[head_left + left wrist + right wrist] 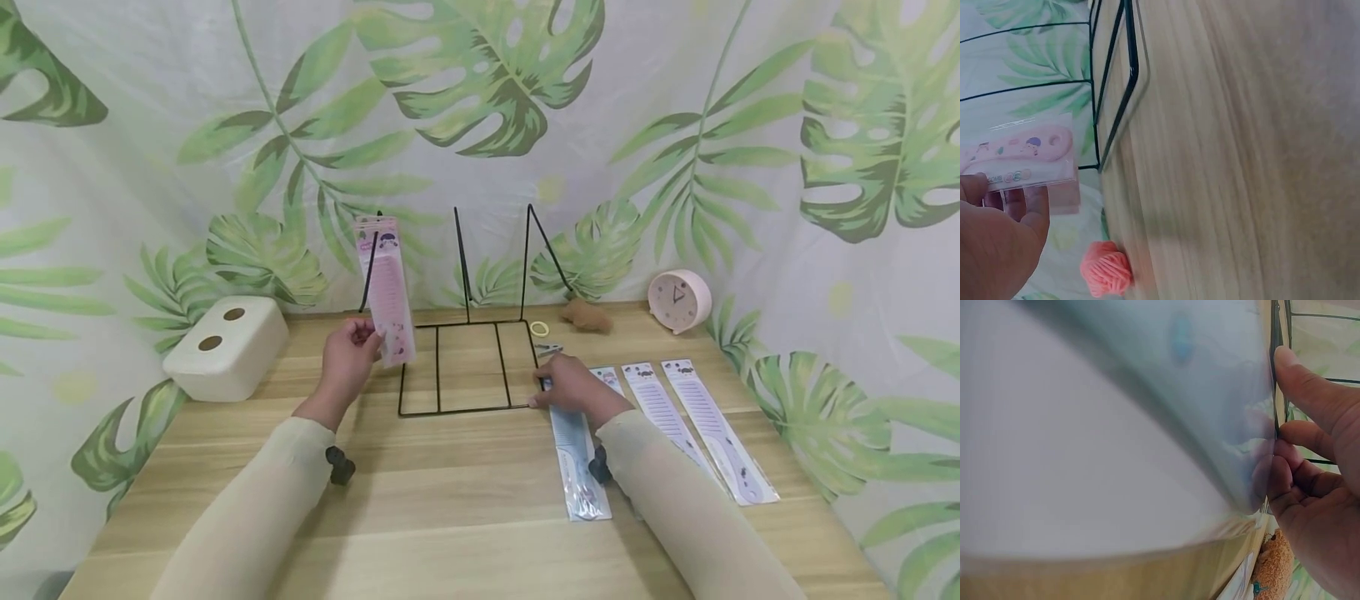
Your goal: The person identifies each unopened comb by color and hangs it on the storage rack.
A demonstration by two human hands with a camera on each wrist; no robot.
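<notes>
A black wire rack stands on the table, its prongs rising at the back. From its left prong hang pink combs in clear packaging, with layered header cards at the top. My left hand pinches the lower left edge of these packs; in the left wrist view the thumb lies in front and fingers behind the pink comb pack. At the rack's front right corner, my right hand grips the wire between thumb and fingers. Beneath that hand lies a packaged blue comb, which fills much of the right wrist view.
Two packaged purple combs lie to the right. Behind the right hand are a small clip, a yellow ring and a brown fuzzy object. A pink clock and a white box with holes flank the rack. A coral yarn ball shows at left.
</notes>
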